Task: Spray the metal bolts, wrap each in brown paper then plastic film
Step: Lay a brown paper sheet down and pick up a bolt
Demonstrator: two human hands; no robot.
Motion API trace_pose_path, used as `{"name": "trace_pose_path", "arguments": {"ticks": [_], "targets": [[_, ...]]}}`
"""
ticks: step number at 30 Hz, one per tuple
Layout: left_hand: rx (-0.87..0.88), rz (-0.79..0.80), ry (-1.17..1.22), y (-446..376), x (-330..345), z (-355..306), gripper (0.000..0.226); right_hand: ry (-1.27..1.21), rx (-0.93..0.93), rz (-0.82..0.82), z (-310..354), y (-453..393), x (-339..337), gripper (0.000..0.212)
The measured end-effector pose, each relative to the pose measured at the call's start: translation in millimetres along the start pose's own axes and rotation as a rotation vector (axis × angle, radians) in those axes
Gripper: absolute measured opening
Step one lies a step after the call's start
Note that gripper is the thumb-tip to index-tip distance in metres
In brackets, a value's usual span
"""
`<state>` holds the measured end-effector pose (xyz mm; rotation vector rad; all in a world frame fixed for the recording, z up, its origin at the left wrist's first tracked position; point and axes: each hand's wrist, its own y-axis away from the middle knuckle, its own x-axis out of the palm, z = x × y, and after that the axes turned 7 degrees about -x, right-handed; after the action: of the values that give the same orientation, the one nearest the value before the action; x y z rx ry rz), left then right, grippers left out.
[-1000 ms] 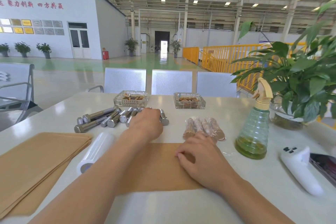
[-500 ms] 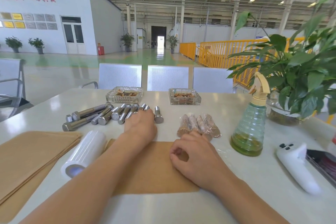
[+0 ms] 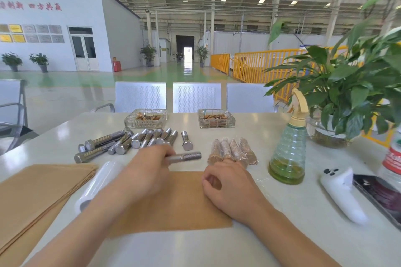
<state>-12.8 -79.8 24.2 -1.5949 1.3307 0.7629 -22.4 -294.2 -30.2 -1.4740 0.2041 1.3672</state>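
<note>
A bolt (image 3: 184, 156) has been lifted from the pile of bolts (image 3: 130, 143) since a moment ago and is pinched in the left hand (image 3: 149, 169), threaded end pointing right, above the brown paper sheet (image 3: 180, 206). The right hand (image 3: 230, 188) (fingers loosely curled, holding nothing) rests on that sheet. Spraying with the spray bottle (image 3: 287, 154) seems next.

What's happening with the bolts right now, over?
Left hand grips one bolt, lifted over the brown paper sheet. Right hand rests on that sheet, loosely curled. Four wrapped bolts done. Spray bottle untouched; nothing blocking.
</note>
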Motion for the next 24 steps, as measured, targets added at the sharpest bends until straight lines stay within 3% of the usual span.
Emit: {"name": "trace_pose_path", "arguments": {"ticks": [8,16,24], "targets": [[0.289,0.037,0.084,39.1,22.9,25.5,0.030,-0.010,0.146,-0.108,4.8,3.9,-5.3,0.009],[0.302,0.074,0.188,41.4,25.5,38.4,0.041,0.070,0.153,-0.065,9.3,1.6,-6.3,0.016],[0.315,0.021,0.223,43.7,28.5,44.9,0.029,-0.035,0.170,-0.052,7.3,-0.7,-18.0,0.017]]}}
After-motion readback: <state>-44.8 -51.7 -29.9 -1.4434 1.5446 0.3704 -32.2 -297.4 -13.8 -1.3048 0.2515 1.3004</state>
